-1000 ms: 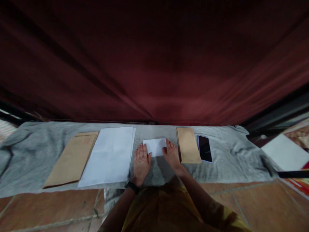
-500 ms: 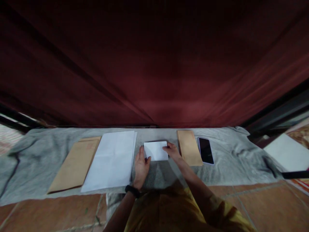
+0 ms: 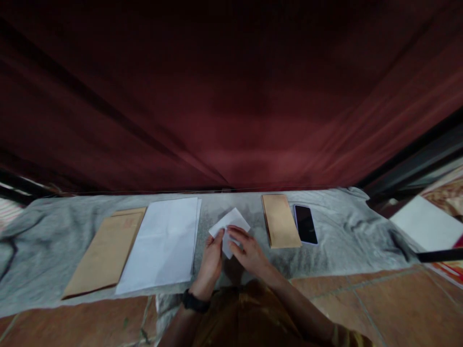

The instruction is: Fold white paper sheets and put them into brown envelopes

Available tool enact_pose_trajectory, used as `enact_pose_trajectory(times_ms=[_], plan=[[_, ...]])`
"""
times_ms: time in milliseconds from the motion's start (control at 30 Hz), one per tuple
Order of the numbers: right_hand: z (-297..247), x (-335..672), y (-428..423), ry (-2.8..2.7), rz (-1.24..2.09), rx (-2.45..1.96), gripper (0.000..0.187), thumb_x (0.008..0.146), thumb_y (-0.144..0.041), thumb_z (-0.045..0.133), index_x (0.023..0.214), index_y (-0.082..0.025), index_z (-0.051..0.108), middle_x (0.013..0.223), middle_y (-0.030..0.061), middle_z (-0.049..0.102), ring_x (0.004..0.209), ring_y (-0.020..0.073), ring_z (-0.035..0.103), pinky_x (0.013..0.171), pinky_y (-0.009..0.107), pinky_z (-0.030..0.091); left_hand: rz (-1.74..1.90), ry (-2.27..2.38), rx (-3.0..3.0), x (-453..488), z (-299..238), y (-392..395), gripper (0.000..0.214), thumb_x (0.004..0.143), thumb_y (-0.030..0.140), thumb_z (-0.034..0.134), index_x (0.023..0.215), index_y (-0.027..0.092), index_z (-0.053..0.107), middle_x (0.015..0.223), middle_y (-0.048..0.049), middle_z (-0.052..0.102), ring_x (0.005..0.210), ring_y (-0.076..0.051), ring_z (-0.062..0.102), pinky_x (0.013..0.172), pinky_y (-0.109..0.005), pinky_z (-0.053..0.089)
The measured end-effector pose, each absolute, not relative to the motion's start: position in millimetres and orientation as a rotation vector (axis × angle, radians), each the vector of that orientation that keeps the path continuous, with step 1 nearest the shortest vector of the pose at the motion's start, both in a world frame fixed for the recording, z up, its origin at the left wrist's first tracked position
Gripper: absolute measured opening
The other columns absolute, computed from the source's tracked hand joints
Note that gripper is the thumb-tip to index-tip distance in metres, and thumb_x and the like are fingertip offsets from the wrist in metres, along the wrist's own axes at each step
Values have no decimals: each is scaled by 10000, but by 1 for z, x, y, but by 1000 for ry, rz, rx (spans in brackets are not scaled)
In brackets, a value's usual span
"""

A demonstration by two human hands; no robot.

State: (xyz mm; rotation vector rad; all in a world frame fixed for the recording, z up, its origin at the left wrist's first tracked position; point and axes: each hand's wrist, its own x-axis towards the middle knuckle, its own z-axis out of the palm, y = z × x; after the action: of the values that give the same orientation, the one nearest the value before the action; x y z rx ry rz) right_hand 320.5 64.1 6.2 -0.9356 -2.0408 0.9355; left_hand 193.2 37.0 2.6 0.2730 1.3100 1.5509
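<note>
A small folded white paper (image 3: 230, 224) is lifted a little and turned at an angle above the grey cloth (image 3: 340, 236). My left hand (image 3: 211, 259) pinches its left edge. My right hand (image 3: 246, 249) lies over its near corner with fingers curled on it. A black band sits on my left wrist. To the left lies a stack of white sheets (image 3: 163, 243). To the right lies a narrow brown envelope (image 3: 279, 220).
A large brown envelope (image 3: 104, 250) lies at the far left of the cloth. A black phone (image 3: 305, 224) rests beside the narrow envelope. A dark red curtain (image 3: 231, 96) hangs behind. Tiled floor (image 3: 379, 303) lies in front, white paper (image 3: 427, 224) at the right.
The folded paper lay flat and square under both hands; now it is picked up and rotated, with both hands drawn closer to me around it.
</note>
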Motion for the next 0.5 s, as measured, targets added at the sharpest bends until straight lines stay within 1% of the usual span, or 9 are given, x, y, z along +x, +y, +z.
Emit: enact_pose_trajectory(times_ms=[67, 133, 167, 200, 267, 300, 367, 433, 500], plan=[[-7, 332, 70, -1936, 844, -1097, 396, 972, -285, 480, 1340, -213, 610, 1353, 106, 634, 1264, 226, 599, 1108, 404, 479, 1482, 1377, 236, 179, -7, 33, 476, 622, 421, 840, 979, 141, 694, 881, -73, 776, 842, -245, 746, 808, -371, 582], [-22, 343, 80, -1852, 783, -1271, 443, 956, -305, 502, 1377, -191, 582, 1356, 138, 621, 1237, 260, 609, 1071, 435, 500, 1433, 1427, 245, 167, -15, 30, 453, 607, 396, 837, 948, 133, 693, 835, -84, 771, 778, -260, 744, 741, -389, 589], [-29, 348, 84, -1816, 816, -1352, 449, 947, -315, 516, 1372, -186, 586, 1298, 139, 653, 1161, 262, 647, 1011, 426, 535, 1422, 1446, 256, 162, -19, 29, 435, 601, 382, 838, 926, 132, 694, 817, -87, 768, 756, -263, 741, 715, -390, 588], [-35, 351, 88, -1786, 893, -1431, 434, 938, -316, 525, 1345, -187, 607, 1184, 119, 703, 1039, 249, 690, 919, 398, 573, 1415, 1464, 271, 159, -22, 29, 413, 597, 374, 838, 901, 133, 695, 801, -88, 763, 739, -263, 737, 695, -388, 586], [-46, 354, 93, -1753, 1069, -1544, 349, 911, -298, 548, 1217, -197, 681, 911, 50, 742, 768, 201, 703, 698, 308, 587, 1402, 1507, 322, 153, -27, 32, 378, 600, 375, 835, 857, 135, 697, 779, -87, 755, 719, -256, 728, 675, -379, 580], [-50, 354, 95, -1749, 1135, -1576, 293, 899, -283, 552, 1129, -200, 713, 796, 17, 723, 655, 176, 676, 600, 266, 557, 1399, 1534, 358, 151, -29, 34, 367, 604, 381, 831, 843, 135, 699, 776, -86, 751, 717, -251, 722, 679, -376, 578], [-56, 353, 95, -1756, 1178, -1603, 221, 888, -260, 544, 985, -200, 733, 682, -15, 680, 529, 142, 620, 486, 218, 482, 1402, 1600, 445, 147, -35, 39, 356, 618, 387, 818, 845, 137, 705, 791, -76, 742, 738, -242, 709, 723, -379, 576], [-58, 352, 95, -1763, 1153, -1622, 214, 897, -248, 525, 940, -201, 729, 663, -21, 668, 497, 127, 599, 464, 202, 447, 1420, 1692, 536, 144, -41, 43, 368, 639, 369, 802, 914, 144, 705, 838, -61, 729, 802, -240, 698, 809, -402, 570], [-58, 351, 95, -1780, 1116, -1647, 217, 906, -237, 516, 955, -208, 726, 669, -20, 673, 507, 123, 605, 482, 197, 439, 1450, 1786, 598, 141, -47, 44, 434, 668, 333, 783, 1051, 155, 685, 940, -62, 715, 909, -252, 686, 913, -443, 548]])
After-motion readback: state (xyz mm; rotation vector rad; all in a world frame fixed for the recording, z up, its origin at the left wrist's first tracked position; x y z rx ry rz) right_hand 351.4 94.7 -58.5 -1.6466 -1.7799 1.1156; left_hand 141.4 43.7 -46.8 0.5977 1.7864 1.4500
